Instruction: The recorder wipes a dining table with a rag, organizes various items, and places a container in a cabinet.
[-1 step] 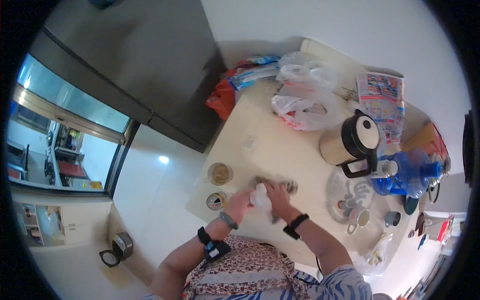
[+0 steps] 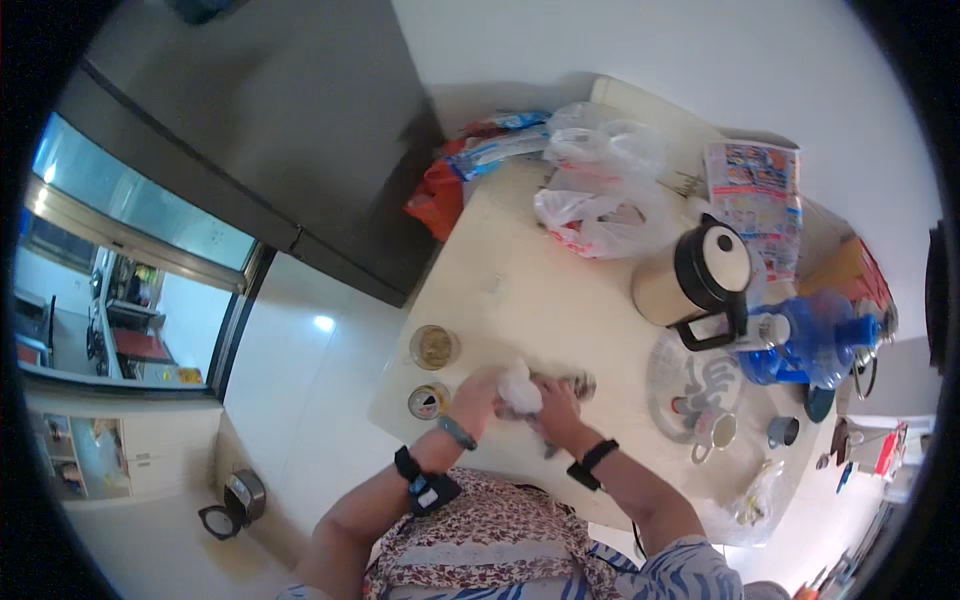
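Close in front of my body, both hands work together over the cream table [image 2: 520,290]. My left hand [image 2: 476,398] is closed on a crumpled white wad [image 2: 520,388], thin like tissue or plastic film; which of these I cannot tell. Just to its right, my right hand [image 2: 560,408] is bent round a dark grey, patterned soft thing [image 2: 580,384], blurred, perhaps cloth. Part of it sticks out below the fingers. Left of my hands stand a glass mug [image 2: 435,347] with brownish contents and an opened drink can [image 2: 428,401].
A beige thermos jug [image 2: 690,275] stands at the right, beside a blue water bottle [image 2: 815,340], a round glass tray [image 2: 690,380] and a white mug [image 2: 715,430]. White plastic bags [image 2: 600,215] lie at the back. A grey cabinet [image 2: 270,130] rises beyond the table's left edge.
The white wad has risen and bunched up between my hands. My left hand has shifted slightly left and up. The whole view has drifted a little.
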A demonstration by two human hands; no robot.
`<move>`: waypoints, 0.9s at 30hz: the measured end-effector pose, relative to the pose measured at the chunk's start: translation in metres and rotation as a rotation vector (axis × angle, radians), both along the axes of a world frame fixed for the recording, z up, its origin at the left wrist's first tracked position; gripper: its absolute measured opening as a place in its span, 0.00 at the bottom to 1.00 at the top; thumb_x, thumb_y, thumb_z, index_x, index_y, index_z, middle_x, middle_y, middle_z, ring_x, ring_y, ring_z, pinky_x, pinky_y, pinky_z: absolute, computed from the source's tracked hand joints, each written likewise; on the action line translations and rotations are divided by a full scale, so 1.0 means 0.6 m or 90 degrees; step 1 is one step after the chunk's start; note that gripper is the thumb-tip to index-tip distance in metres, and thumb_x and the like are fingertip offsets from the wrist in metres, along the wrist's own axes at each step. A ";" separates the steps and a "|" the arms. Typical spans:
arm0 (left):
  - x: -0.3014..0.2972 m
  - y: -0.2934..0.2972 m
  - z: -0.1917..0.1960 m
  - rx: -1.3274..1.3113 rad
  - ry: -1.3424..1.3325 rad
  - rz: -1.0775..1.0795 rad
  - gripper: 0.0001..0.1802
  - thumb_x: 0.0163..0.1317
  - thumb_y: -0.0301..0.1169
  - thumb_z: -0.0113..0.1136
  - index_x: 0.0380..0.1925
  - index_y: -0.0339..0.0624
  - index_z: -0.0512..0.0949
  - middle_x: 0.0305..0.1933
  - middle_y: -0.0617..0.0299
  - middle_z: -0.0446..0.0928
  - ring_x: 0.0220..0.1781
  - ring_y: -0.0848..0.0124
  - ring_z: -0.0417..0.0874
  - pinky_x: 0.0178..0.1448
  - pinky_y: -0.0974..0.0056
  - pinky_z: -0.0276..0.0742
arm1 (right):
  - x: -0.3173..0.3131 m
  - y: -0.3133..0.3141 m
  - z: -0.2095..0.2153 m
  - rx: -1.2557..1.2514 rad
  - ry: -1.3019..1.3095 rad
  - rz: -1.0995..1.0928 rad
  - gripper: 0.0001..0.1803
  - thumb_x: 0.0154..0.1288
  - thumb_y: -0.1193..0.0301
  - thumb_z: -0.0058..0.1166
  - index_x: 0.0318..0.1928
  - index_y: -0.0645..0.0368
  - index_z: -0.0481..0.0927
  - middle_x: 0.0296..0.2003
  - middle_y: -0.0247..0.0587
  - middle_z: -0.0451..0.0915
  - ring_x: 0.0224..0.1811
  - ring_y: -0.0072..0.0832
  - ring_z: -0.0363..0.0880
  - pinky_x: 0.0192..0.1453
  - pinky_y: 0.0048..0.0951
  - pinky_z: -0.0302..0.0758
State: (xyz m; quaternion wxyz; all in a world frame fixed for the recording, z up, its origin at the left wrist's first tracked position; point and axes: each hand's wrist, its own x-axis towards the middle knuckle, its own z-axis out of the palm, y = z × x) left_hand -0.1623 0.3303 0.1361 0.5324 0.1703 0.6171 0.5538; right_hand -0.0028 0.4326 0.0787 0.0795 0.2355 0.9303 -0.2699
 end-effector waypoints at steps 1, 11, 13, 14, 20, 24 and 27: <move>-0.005 0.017 -0.004 0.012 0.084 -0.018 0.12 0.63 0.29 0.49 0.46 0.43 0.70 0.42 0.63 0.75 0.46 0.71 0.76 0.49 0.63 0.74 | 0.027 -0.018 0.047 0.066 -0.049 0.120 0.25 0.54 0.62 0.55 0.55 0.45 0.71 0.56 0.38 0.67 0.61 0.39 0.60 0.61 0.44 0.61; -0.008 0.211 0.044 -0.062 -0.237 0.023 0.45 0.62 0.52 0.49 0.68 0.46 0.37 0.69 0.50 0.49 0.67 0.52 0.58 0.67 0.49 0.53 | 0.240 -0.114 0.036 -0.030 0.131 -0.164 0.31 0.38 0.71 0.63 0.50 0.46 0.74 0.53 0.39 0.70 0.58 0.44 0.64 0.60 0.45 0.62; -0.018 0.179 0.071 -0.013 -0.168 -0.045 0.44 0.61 0.55 0.48 0.68 0.47 0.41 0.70 0.49 0.50 0.65 0.54 0.62 0.65 0.51 0.57 | 0.264 -0.114 0.049 -0.077 0.132 -0.347 0.34 0.38 0.75 0.59 0.53 0.51 0.71 0.51 0.44 0.71 0.58 0.44 0.65 0.61 0.41 0.64; -0.020 0.156 0.089 -0.010 -0.132 -0.065 0.42 0.62 0.54 0.48 0.68 0.47 0.43 0.67 0.49 0.55 0.62 0.56 0.67 0.61 0.54 0.62 | 0.280 -0.111 0.056 -0.054 0.155 -0.415 0.33 0.39 0.76 0.59 0.54 0.54 0.70 0.51 0.45 0.71 0.57 0.44 0.65 0.59 0.39 0.67; -0.071 -0.045 0.166 -0.019 0.115 -0.107 0.24 0.65 0.35 0.50 0.59 0.41 0.60 0.49 0.60 0.72 0.41 0.75 0.76 0.44 0.71 0.70 | 0.334 -0.146 0.050 0.156 -0.074 -0.618 0.35 0.49 0.63 0.56 0.60 0.55 0.64 0.62 0.51 0.58 0.65 0.51 0.52 0.66 0.50 0.52; -0.106 -0.178 0.121 -0.001 0.256 -0.006 0.21 0.62 0.28 0.53 0.54 0.40 0.64 0.44 0.63 0.71 0.36 0.79 0.72 0.37 0.75 0.70 | 0.309 -0.164 0.010 0.211 -0.081 -0.622 0.36 0.50 0.61 0.56 0.62 0.54 0.63 0.64 0.54 0.53 0.68 0.51 0.47 0.68 0.51 0.47; -0.117 -0.242 0.063 -0.073 0.423 0.074 0.24 0.56 0.28 0.60 0.52 0.41 0.64 0.45 0.64 0.67 0.36 0.78 0.70 0.35 0.73 0.70 | 0.268 -0.176 0.004 0.214 -0.115 -0.661 0.37 0.52 0.57 0.54 0.62 0.57 0.61 0.64 0.55 0.53 0.67 0.53 0.46 0.68 0.52 0.44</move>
